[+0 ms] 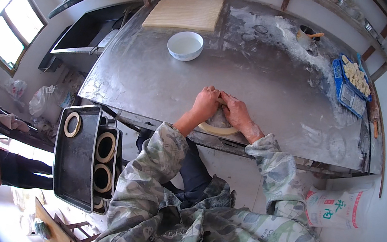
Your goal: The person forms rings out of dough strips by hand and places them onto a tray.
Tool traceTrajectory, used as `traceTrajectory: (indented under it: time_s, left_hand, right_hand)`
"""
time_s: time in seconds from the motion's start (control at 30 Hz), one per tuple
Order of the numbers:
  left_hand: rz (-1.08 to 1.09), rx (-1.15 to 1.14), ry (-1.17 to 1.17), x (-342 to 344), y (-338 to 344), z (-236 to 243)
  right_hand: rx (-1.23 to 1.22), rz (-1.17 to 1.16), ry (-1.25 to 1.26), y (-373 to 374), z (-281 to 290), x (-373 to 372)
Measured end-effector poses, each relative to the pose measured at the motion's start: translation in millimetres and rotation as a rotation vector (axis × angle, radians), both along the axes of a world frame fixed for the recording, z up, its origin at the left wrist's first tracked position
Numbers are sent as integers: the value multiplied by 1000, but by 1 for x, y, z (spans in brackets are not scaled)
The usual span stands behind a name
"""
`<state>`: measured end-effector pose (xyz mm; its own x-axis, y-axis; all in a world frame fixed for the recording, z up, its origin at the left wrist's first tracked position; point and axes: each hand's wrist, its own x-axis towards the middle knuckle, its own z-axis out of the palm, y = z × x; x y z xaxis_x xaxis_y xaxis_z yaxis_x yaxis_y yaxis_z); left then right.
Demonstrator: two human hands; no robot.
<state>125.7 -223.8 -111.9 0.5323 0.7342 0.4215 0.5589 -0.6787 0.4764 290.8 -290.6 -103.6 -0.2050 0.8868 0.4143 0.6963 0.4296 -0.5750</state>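
At the near edge of the metal worktable (149,85), my left hand (205,103) and my right hand (236,112) meet at the far side of a pale dough ring (219,130). Both hands are closed, with fingers bent and pinching the dough where its ends come together. My fingers hide the join itself. The near curve of the ring rests on the table below my hands. A white bowl (185,46) stands farther off to the left. Behind it lies a wide slab of pale dough strips (185,11).
Left of me, a dark tray (77,169) carries one dough ring (72,125); another tray beside it holds several more. At the right are a blue scale (352,101) with dough pieces (356,77), a rolling pin (373,114), a metal tin (307,37) and a white sack (337,209).
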Motion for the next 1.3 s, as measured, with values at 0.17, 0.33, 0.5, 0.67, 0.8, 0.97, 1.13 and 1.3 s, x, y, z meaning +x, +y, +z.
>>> traceTrajectory:
  time_s: [0.17,0.33,0.5,0.67,0.8,0.97,1.13,1.3]
  left_hand:
    - [-36,-10,-55,-4,-2,0]
    - [-41,36,-69,-4,-9,0]
    - [-3,50,-16,-6,-9,-3]
    - [13,46,9,-7,-4,-8]
    - [45,30,-84,-9,-9,-6]
    - [77,5,-97,-21,-13,-5]
    - [111,-37,-154,-16,-11,-3]
    - [116,-23,-163,-14,-7,-5]
  right_hand:
    - [-12,8,-46,0,-1,2]
    - [63,-28,-135,-8,-6,0]
    - [73,-23,-212,-14,1,-5]
    - [49,-7,-341,-20,1,-8]
    - [50,6,-363,-23,7,-8]
    - [35,36,-385,-29,15,-14]
    - [76,1,-444,-26,12,-14]
    - [101,-5,-406,-26,11,-18]
